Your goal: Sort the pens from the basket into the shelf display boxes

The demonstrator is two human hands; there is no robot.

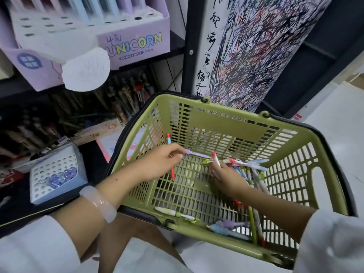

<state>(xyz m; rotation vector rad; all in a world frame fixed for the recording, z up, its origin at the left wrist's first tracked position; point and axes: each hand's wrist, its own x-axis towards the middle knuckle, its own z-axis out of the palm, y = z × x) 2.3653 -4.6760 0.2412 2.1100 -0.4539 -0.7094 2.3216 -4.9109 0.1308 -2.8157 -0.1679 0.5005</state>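
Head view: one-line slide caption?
Left hand holds pens while right hand picks more from the green basket.

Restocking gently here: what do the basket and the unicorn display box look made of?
Basket: looks like moulded plastic, matte olive green, with uniform slotted walls. Unicorn display box: probably printed cardboard, lilac, with folded edges and flat printed lettering.

Even, bright light falls on my basket [232,123]; the lower shelf [49,119] to my left sits dim and blurred. Edges bow outward, and my sleeves [332,243] look soft and washed out.
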